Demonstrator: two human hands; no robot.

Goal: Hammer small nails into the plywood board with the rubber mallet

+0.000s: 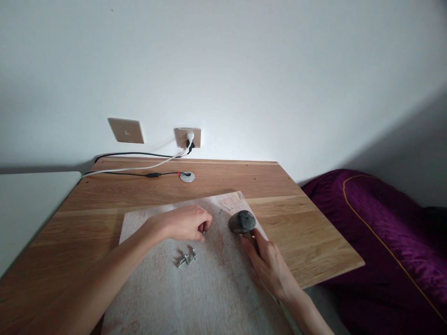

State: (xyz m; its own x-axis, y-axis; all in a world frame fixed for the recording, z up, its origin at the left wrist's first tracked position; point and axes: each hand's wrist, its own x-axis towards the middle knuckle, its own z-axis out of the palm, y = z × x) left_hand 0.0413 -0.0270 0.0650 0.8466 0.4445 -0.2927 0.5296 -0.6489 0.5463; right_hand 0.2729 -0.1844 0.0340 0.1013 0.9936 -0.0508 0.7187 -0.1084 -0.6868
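My left hand [192, 222] is pinched closed over the board, with the small shiny head of a metal fastener, probably a screw [204, 232], showing between thumb and fingers. The rest of it is hidden. In my right hand [268, 260] is a mallet [241, 222] with a black, scuffed head, gripped by its handle near the board's right edge. Below my left hand lies a small heap of silvery screws [187, 258]. Two small fasteners [231, 209] stand or lie near the board's far right corner; which of these I cannot tell. The pale wooden board [202, 298] lies under both hands.
The board rests on a wooden desk [307, 232] against a white wall. Cables run from a wall socket [196, 138] across the desk's back to a round cable grommet [187, 177]. A blank wall plate [126, 130] is to the left. Purple cloth [377, 242] covers something at right.
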